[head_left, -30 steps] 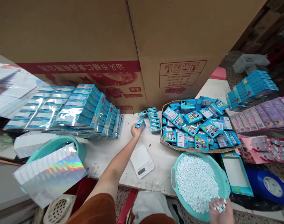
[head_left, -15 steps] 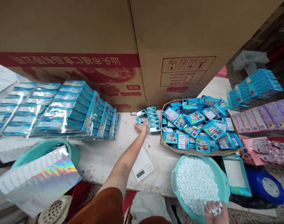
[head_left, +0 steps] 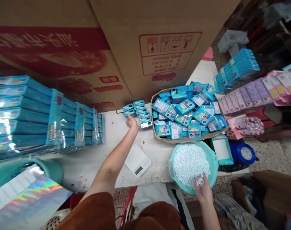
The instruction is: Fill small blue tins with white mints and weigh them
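My left hand [head_left: 132,121] reaches far across the white table [head_left: 107,127]. Its fingertips rest against a small blue box [head_left: 129,112] at the near left end of two short rows of small blue boxes [head_left: 142,112]; the fingers look loosely extended, gripping nothing. My right hand [head_left: 203,189] is at the near rim of a teal basin [head_left: 213,159] full of white candies [head_left: 188,161], fingers pinched round a few of them.
A cardboard tray [head_left: 157,135] heaped with blue packets lies right of the rows. A white scale [head_left: 137,160] sits near the table's front edge. Wrapped stacks of blue boxes [head_left: 47,118] fill the left. Large cartons [head_left: 147,38] stand behind. Blue and pink packs [head_left: 253,91] lie at right.
My left hand set the small blue box down beside the rows and stays touching it. My right hand went from the basin's near edge down into the candies. The view tilted and shifted.
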Demonstrator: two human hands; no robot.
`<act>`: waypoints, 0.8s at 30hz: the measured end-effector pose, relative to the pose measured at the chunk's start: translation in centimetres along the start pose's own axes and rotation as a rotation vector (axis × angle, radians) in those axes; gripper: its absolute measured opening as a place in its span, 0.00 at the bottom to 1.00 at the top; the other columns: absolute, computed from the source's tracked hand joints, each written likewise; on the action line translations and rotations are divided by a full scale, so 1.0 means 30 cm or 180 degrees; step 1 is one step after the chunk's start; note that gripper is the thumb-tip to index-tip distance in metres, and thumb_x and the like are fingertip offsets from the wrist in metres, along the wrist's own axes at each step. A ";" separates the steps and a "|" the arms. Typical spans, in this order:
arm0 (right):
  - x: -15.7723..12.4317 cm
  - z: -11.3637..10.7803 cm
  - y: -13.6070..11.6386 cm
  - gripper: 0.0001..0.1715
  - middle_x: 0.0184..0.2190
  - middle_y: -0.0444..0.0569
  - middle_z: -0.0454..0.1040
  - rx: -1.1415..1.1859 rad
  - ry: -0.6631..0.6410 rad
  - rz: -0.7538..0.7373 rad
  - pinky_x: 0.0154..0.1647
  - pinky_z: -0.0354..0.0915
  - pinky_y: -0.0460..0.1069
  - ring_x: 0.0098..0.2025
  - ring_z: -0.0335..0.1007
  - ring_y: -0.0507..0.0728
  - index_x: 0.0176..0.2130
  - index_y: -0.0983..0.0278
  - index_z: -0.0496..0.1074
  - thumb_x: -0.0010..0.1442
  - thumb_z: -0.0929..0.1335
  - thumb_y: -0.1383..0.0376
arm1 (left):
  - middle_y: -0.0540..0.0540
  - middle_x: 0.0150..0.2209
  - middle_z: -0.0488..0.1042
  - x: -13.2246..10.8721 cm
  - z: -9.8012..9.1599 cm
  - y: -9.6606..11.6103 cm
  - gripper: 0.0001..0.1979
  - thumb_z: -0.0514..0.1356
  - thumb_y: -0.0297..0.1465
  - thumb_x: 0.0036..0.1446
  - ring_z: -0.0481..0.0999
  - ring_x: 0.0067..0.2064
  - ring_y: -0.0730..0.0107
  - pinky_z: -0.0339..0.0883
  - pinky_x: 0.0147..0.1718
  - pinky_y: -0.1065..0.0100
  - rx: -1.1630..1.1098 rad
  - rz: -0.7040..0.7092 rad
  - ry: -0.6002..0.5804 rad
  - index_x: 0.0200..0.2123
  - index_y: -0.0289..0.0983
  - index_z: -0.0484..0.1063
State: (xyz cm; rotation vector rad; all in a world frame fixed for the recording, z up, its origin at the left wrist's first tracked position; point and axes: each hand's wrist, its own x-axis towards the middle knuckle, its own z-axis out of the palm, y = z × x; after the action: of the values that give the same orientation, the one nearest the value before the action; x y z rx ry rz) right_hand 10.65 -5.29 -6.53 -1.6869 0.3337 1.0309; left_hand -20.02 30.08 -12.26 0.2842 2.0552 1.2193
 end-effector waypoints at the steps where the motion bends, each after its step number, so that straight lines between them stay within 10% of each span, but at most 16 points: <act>1: 0.014 0.004 0.012 0.19 0.19 0.37 0.66 -0.0251 0.0098 -0.0042 0.24 0.63 0.45 0.22 0.63 0.49 0.27 0.61 0.65 0.41 0.74 0.54 | 0.36 0.49 0.66 -0.044 -0.027 -0.012 0.17 0.48 0.42 0.61 0.67 0.52 0.60 0.64 0.48 0.60 0.0162 0.0318 0.0038 0.43 0.35 0.63; 5: 0.083 0.002 0.038 0.19 0.26 0.45 0.72 -0.2012 0.0084 -0.0798 0.36 0.65 0.52 0.33 0.68 0.57 0.27 0.63 0.71 0.43 0.71 0.50 | 0.42 0.47 0.67 -0.256 -0.117 -0.035 0.12 0.57 0.38 0.56 0.65 0.52 0.62 0.59 0.53 0.61 0.0972 0.2553 -0.1154 0.42 0.39 0.65; 10: 0.159 -0.016 0.015 0.17 0.34 0.52 0.74 -0.3382 -0.0440 -0.2423 0.52 0.59 0.57 0.42 0.66 0.61 0.30 0.62 0.73 0.53 0.64 0.52 | 0.43 0.45 0.70 -0.479 -0.031 -0.034 0.12 0.57 0.36 0.56 0.66 0.50 0.58 0.58 0.52 0.60 0.1917 0.3744 -0.3412 0.44 0.41 0.68; 17: 0.309 -0.072 -0.055 0.22 0.47 0.59 0.70 -0.4098 -0.0296 -0.3234 0.56 0.56 0.58 0.52 0.62 0.63 0.45 0.66 0.70 0.60 0.60 0.54 | 0.32 0.48 0.67 -0.611 0.197 -0.105 0.30 0.65 0.38 0.47 0.63 0.52 0.47 0.57 0.50 0.52 0.3278 0.3457 -0.3121 0.51 0.31 0.62; 24: 0.465 -0.024 -0.029 0.29 0.52 0.63 0.65 -0.4122 -0.0033 -0.3510 0.58 0.52 0.61 0.56 0.56 0.66 0.53 0.69 0.64 0.62 0.58 0.52 | 0.38 0.43 0.66 -0.654 0.195 -0.020 0.24 0.70 0.35 0.38 0.63 0.50 0.47 0.58 0.48 0.54 0.3444 0.3597 -0.3043 0.40 0.36 0.69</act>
State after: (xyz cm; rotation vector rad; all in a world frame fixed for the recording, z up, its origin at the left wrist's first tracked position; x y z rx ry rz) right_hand 19.74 -1.86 -16.62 -2.4045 -1.4376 0.3058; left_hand -1.88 23.59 -5.29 2.2169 1.3605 0.1205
